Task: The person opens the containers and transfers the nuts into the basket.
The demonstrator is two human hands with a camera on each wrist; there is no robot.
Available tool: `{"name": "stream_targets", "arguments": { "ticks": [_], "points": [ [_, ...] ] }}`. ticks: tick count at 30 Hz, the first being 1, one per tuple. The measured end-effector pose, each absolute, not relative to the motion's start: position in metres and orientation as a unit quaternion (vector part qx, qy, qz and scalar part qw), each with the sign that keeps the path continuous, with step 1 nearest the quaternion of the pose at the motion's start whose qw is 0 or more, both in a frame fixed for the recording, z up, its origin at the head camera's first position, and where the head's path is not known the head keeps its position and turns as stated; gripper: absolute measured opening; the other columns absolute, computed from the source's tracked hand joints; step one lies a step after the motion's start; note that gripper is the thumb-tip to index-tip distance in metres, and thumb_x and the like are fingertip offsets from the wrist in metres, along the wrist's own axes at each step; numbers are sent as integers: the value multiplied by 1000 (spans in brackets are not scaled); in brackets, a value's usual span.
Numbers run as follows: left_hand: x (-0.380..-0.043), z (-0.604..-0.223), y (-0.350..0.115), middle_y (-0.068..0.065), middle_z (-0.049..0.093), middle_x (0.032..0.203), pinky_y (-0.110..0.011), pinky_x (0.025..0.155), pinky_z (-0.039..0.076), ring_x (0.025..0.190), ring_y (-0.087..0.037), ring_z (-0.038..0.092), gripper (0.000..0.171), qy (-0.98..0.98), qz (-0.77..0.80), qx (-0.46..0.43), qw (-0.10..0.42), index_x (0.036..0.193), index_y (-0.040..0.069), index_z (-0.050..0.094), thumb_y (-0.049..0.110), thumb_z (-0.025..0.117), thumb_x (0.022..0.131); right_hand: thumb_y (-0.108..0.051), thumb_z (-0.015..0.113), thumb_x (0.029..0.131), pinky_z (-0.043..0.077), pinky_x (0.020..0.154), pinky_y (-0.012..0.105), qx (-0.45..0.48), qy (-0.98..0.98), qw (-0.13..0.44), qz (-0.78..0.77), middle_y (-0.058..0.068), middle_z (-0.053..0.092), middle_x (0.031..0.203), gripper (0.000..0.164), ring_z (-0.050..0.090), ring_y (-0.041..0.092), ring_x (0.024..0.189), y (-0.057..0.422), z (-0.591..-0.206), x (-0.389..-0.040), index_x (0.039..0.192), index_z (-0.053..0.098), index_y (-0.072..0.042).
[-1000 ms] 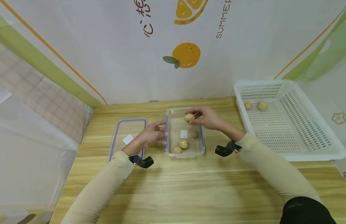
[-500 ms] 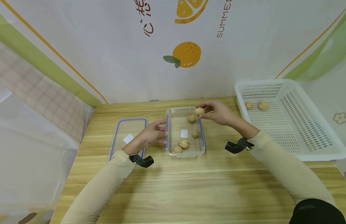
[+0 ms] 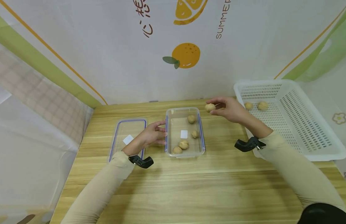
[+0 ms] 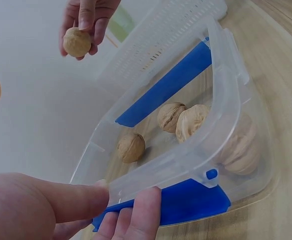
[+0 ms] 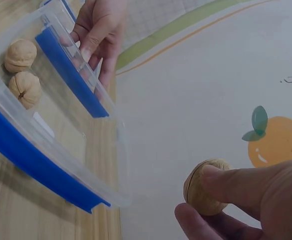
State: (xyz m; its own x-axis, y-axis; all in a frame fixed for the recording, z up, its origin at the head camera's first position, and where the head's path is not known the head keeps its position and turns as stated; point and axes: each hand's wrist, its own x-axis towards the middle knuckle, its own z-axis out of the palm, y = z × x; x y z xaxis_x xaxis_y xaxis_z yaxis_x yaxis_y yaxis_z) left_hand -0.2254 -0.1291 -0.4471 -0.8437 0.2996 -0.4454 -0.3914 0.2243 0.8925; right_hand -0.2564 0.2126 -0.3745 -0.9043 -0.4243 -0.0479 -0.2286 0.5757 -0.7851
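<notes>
My right hand (image 3: pixel 229 109) pinches a walnut (image 3: pixel 210 107) between thumb and fingertips, up in the air right of the clear plastic food container (image 3: pixel 175 112). The right wrist view shows the thumb on top of this walnut (image 5: pixel 205 186). Several walnuts lie inside the container, among them one walnut (image 3: pixel 191 119) at its back right and another walnut (image 3: pixel 183 144) near the front. Along the container's left side, my left hand (image 3: pixel 154 134) has its fingers extended, fingertips at the wall. In the left wrist view those fingers (image 4: pixel 146 210) rest against the blue latch (image 4: pixel 185 205).
On the right stands a white perforated basket (image 3: pixel 290 130) with two walnuts (image 3: pixel 262 105) in its back left corner. A clear lid with a blue seal (image 3: pixel 130 127) lies left of the container, partly under my left arm. A printed curtain (image 3: pixel 119 68) hangs behind the wooden table (image 3: pixel 173 193).
My right hand has moved right, from above the container to beyond its right side, still holding the walnut. A walnut at the container's back right is now uncovered. My left hand stays put.
</notes>
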Motion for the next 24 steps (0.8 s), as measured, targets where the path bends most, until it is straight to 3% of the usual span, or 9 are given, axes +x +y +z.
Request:
{"name": "stream_targets", "arguments": {
  "ticks": [6,10,15,19,24],
  "points": [
    [-225,-447,-129,-23,45,131,-38,84,65,95,-24,60,68,731,621,-30,280,160,6,28,-7,57,100,-13,67,101,56,94,45,-163,887,106,-418,22,58,135,44,60,36,119,234,-373,-257,142,57,0],
    [-225,-447,-130,-23,45,130,-38,84,65,94,-24,60,67,731,623,-29,279,160,5,28,-6,57,100,-16,66,101,56,86,28,-147,895,91,-410,21,60,134,44,61,35,118,248,-369,-258,142,57,-3],
    [-225,-446,-130,-23,45,129,-39,85,65,94,-25,60,68,730,623,-31,279,160,5,29,-7,57,100,-16,65,102,53,77,12,-120,900,79,-412,20,60,134,45,63,13,109,266,-363,-259,144,56,-4],
    [-226,-447,-130,-23,45,129,-38,84,65,95,-24,59,67,730,623,-30,279,160,5,28,-7,57,100,-18,66,102,54,76,15,-100,901,74,-415,18,60,134,46,57,-6,98,279,-358,-260,145,55,-7],
    [-226,-448,-131,-22,45,128,-36,81,66,96,-25,59,68,728,624,-31,282,160,5,28,-7,57,100,-21,67,101,54,71,14,-80,907,55,-409,14,59,135,48,55,-8,98,294,-355,-260,146,55,-9]
  ]
}}
